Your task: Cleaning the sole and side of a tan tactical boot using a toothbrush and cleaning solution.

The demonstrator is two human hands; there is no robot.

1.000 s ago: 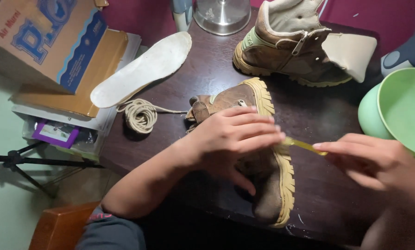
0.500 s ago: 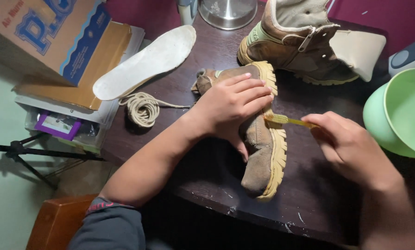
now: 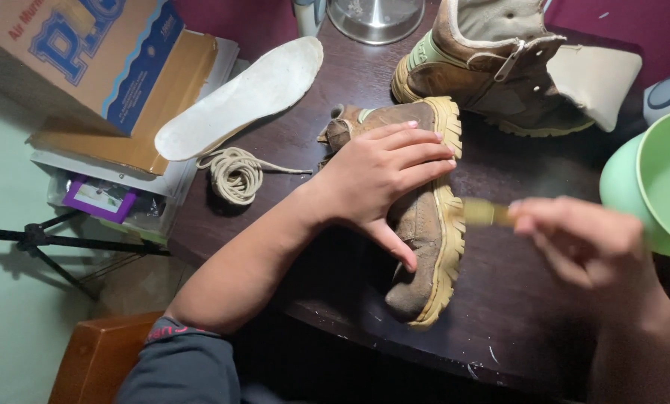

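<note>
A brown boot with a yellow sole (image 3: 425, 247) lies on its side on the dark table (image 3: 514, 314). My left hand (image 3: 383, 176) presses flat on its upper, fingers spread toward the sole. My right hand (image 3: 582, 239), blurred with motion, grips a small yellow brush (image 3: 484, 213) whose tip meets the sole's edge. The second boot (image 3: 492, 67) stands upright at the back, its tongue folded open.
A white insole (image 3: 238, 97) and a coiled beige lace (image 3: 238, 173) lie at the table's left. A green plastic basin (image 3: 653, 183) sits at the right edge. A cardboard box (image 3: 88, 52) rests on stacked items at left; a metal vessel (image 3: 376, 15) stands at the back.
My right hand has drawn the brush along the sole's edge and now blurs with motion. My left hand stays pressed on the boot. The view has shifted slightly.
</note>
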